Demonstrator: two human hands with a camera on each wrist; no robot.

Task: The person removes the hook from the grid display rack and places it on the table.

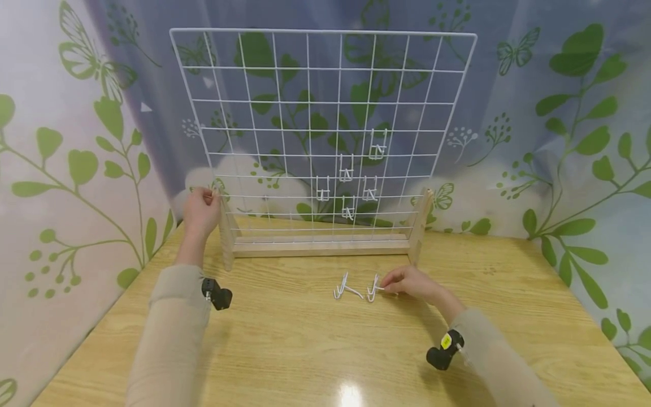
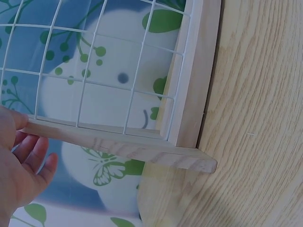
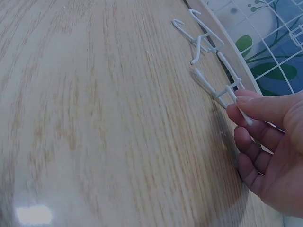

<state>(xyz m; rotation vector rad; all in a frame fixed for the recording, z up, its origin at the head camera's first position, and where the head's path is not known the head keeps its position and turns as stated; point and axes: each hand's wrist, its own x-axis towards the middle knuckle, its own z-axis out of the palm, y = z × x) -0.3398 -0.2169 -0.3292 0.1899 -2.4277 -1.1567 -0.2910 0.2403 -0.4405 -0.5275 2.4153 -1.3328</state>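
A white wire grid panel (image 1: 325, 30) stands upright in a wooden stand (image 1: 320, 249). My left hand (image 1: 202, 213) grips the top of the stand's left upright, thumb on one side and fingers on the other in the left wrist view. On the right, my right hand (image 1: 414, 283) pinches a white wire hook (image 3: 228, 92) by its prong between thumb and fingertips, low over the table. Just left of it a second white hook (image 1: 342, 288) lies on the wood. Several similar hooks, one of them the top right hook (image 1: 377, 150), hang on the grid's lower middle and right.
The light wooden table (image 1: 285, 350) carries the stand near its back edge. Behind it hangs a backdrop (image 1: 559, 169) printed with leaves and butterflies, which also runs along the left side. Each forearm wears a small black camera, such as the right camera (image 1: 444, 351).
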